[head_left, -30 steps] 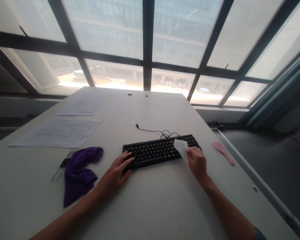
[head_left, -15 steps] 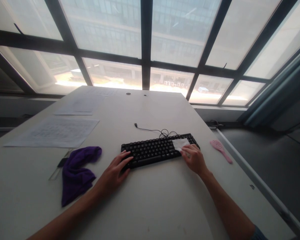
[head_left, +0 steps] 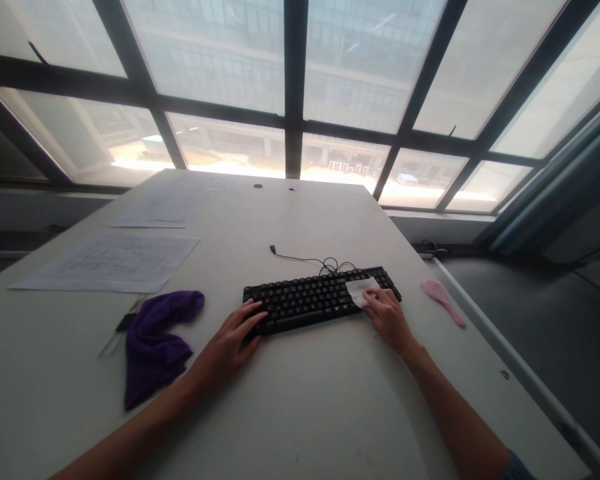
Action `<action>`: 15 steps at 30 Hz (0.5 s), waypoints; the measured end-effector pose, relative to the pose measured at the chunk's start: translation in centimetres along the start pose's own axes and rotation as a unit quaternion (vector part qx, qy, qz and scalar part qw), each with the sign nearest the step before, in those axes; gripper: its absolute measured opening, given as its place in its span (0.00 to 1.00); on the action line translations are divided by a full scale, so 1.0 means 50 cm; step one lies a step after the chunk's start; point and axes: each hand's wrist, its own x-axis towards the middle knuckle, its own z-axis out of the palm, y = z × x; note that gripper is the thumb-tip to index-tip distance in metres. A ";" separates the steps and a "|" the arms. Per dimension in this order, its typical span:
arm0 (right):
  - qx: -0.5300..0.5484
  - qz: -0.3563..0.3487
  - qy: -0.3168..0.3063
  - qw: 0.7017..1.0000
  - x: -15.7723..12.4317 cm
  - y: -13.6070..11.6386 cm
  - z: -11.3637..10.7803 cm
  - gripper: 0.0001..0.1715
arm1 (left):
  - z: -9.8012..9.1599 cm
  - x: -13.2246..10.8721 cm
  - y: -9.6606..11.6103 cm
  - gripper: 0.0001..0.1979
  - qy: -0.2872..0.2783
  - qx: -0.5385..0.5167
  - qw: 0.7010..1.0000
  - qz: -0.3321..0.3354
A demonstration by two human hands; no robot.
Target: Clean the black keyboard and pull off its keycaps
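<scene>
A black keyboard lies on a white table. The left hand, fingers spread, rests at its nine-o'clock end; the right hand pinches a white tissue over its three-o'clock keys. Beyond lies a pink brush.

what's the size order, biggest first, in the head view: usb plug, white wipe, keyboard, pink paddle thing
1. keyboard
2. white wipe and pink paddle thing: too alike to rank; the right hand covers part of the wipe
3. usb plug
</scene>
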 end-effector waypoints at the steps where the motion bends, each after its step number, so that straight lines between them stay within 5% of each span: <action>1: 0.005 -0.001 0.002 1.000 0.000 0.001 -0.001 0.21 | -0.001 0.000 0.001 0.22 0.001 0.000 1.000 0.000; 10: 0.025 0.011 0.062 0.998 0.000 0.006 -0.003 0.12 | 0.000 0.002 0.002 0.21 0.008 0.001 1.000 0.002; 15: 0.004 0.077 0.232 0.970 -0.003 0.017 -0.013 0.15 | 0.002 0.000 -0.001 0.21 0.007 0.003 1.000 0.003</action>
